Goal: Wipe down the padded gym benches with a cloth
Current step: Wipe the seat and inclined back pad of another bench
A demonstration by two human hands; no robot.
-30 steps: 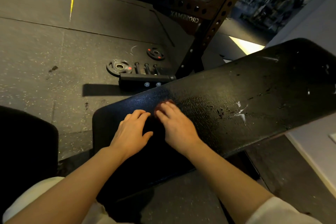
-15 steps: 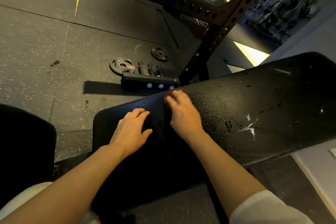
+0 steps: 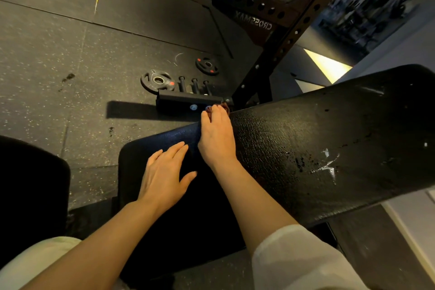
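A black padded bench [image 3: 317,148] with cracked, scuffed vinyl runs from the lower middle up to the right. My right hand [image 3: 216,136] lies at the pad's far edge, fingers pressing a small dark reddish cloth [image 3: 225,106], of which only a corner shows beyond the fingertips. My left hand [image 3: 164,174] rests flat on the pad's near end with fingers straight and spread, holding nothing.
A black power rack upright [image 3: 289,37] stands just beyond the bench. Two weight plates [image 3: 158,80] and a peg holder [image 3: 188,101] lie on the rubber floor behind the pad. Another dark pad [image 3: 30,190] sits at the left edge.
My right hand has slid the cloth from the middle of the pad out to its far edge. The left hand has stayed in place.
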